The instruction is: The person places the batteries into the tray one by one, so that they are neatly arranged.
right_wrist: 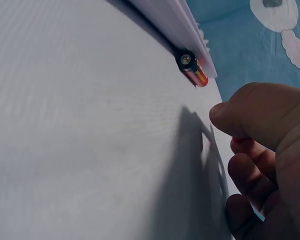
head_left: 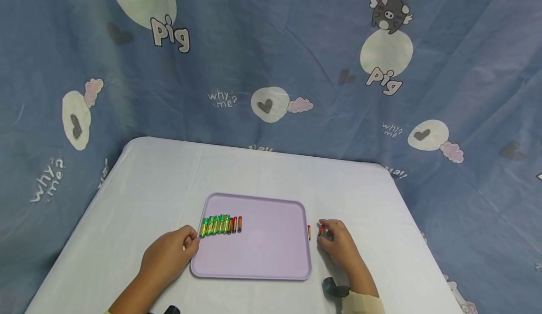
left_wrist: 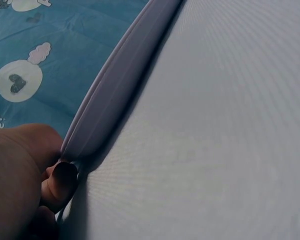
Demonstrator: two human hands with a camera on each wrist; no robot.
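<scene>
A lilac tray lies on the white-covered table. Several green batteries stand side by side in a row at its left, followed by three red-and-black batteries. The left hand pinches the tray's left rim between thumb and fingers, seen close up in the left wrist view. To the right of the tray, the right hand holds a red-and-black battery between thumb and index finger. Another red-and-black battery lies on the cloth against the tray's right side, a little left of that hand.
White cloth covers the table on all sides of the tray. Behind the table hangs a blue curtain with pig prints. A dark wrist device is strapped at the right wrist, close above the cloth.
</scene>
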